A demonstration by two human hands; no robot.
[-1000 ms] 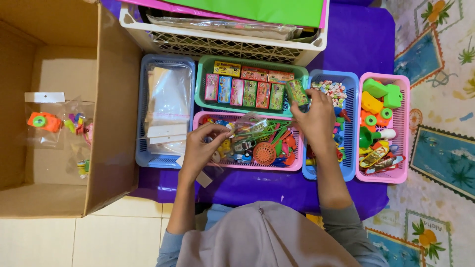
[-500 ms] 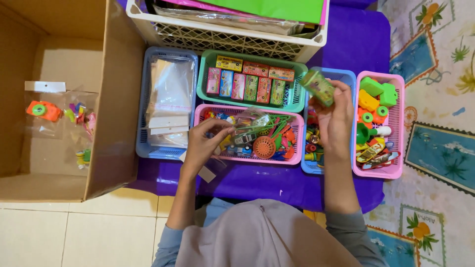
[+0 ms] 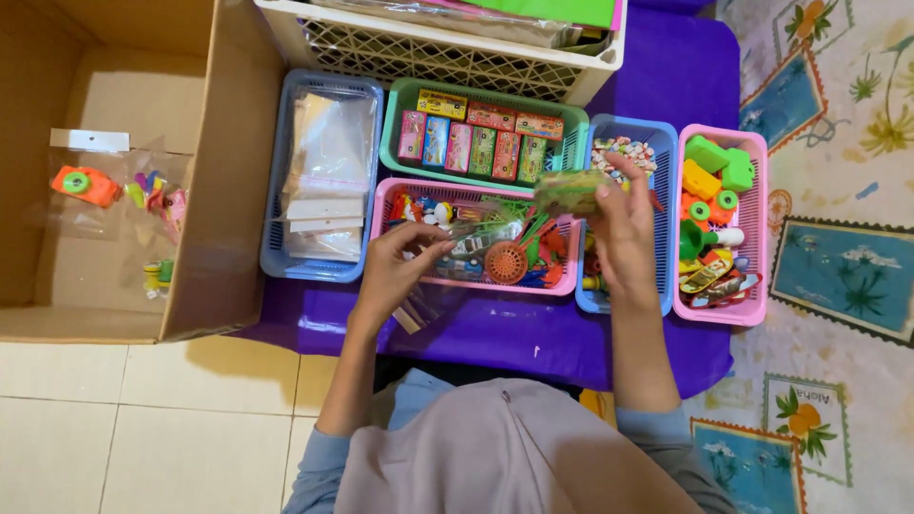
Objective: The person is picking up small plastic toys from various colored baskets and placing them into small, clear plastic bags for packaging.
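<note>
Step in hand, as I judge it: sorting small toys among the baskets. My right hand (image 3: 624, 233) is raised over the seam between the pink basket (image 3: 476, 283) of mixed toys and the blue basket (image 3: 657, 152), fingers pinched around a small green-yellow toy (image 3: 571, 192); it hangs clear of both rims. My left hand (image 3: 400, 266) rests at the near rim of the pink basket, fingertips closed on a clear plastic packet (image 3: 457, 249); what else is in that pinch I cannot tell.

The next move, in my view, calls for a short carry of the green-yellow toy to one basket and a release low over the contents, so it does not bounce out.

Edges and room: baskets stand touching side by side on the purple table (image 3: 495, 333). White crate (image 3: 438, 57) closes the far side, cardboard box (image 3: 228, 171) the left. Open room lies only along the near strip of table, and above the rims.
</note>
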